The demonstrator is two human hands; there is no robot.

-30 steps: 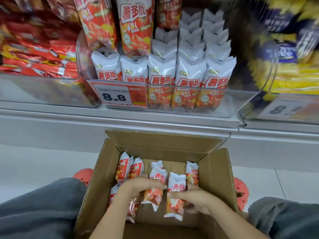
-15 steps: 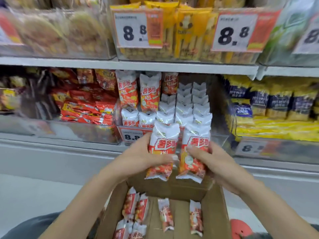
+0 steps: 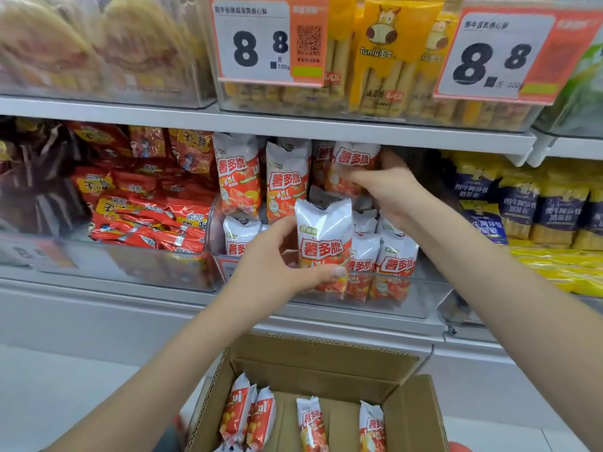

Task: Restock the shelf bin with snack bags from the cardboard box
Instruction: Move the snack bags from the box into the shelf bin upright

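My left hand (image 3: 277, 265) grips a white-and-red snack bag (image 3: 324, 236) upright in front of the clear shelf bin (image 3: 421, 298). My right hand (image 3: 388, 187) holds a second snack bag (image 3: 354, 161) higher up, at the back of the same bin, just under the shelf above. The bin holds rows of matching bags (image 3: 394, 259), with two taller ones (image 3: 239, 174) standing at its left rear. Below, the open cardboard box (image 3: 323, 357) holds several more bags (image 3: 311, 422) standing along its floor.
A clear bin of red packets (image 3: 146, 216) sits left of the target bin, and yellow and blue bags (image 3: 538, 203) fill the right. The upper shelf (image 3: 293, 125) carries yellow biscuit packs behind 8.8 price tags (image 3: 267, 40). White floor lies around the box.
Both hands have lifted from in front of the box up to the bin. The right hand has carried its bag up and back into the bin; the left holds its bag at the bin's front.
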